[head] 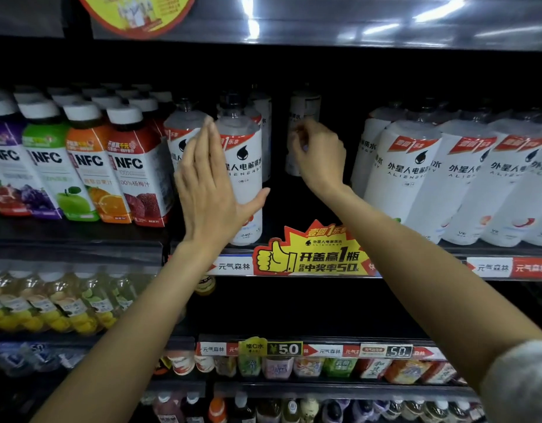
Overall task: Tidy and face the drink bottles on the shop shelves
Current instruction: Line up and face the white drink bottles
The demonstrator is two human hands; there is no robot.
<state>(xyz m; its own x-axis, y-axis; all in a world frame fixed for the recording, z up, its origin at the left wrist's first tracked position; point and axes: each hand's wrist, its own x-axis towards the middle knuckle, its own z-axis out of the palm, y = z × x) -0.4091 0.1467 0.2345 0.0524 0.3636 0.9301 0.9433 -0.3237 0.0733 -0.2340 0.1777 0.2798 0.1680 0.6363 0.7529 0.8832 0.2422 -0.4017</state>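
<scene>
Item 1: NFC juice bottles point(80, 166), white-capped, in rows left of our left hand, labels facing out.

Item 2: front white bottle point(247, 178) with a black drop logo, upright at the shelf edge point(233, 265). Our left hand point(208, 190) lies flat against its left side, fingers straight and together pointing up, thumb spread wide across its lower front. A second white bottle point(179, 138) stands just behind the fingers, partly hidden.

Item 3: rear white bottle point(303, 129), set back in the dark gap between our two hands. Our right hand point(320, 154) reaches to it with fingers curled at its front; we cannot tell whether they actually grip it.

Item 4: yellow and red promotional tag point(309, 254) with a thumbs-up, clipped to the shelf edge below our right wrist.

Item 5: row of white bottles point(447, 184), right of our right hand, leaning slightly, labels forward.

Item 6: lower shelves beneath both forearms, holding yellow drinks point(50, 306) at left and price labels point(285, 349) reading 5.0.
</scene>
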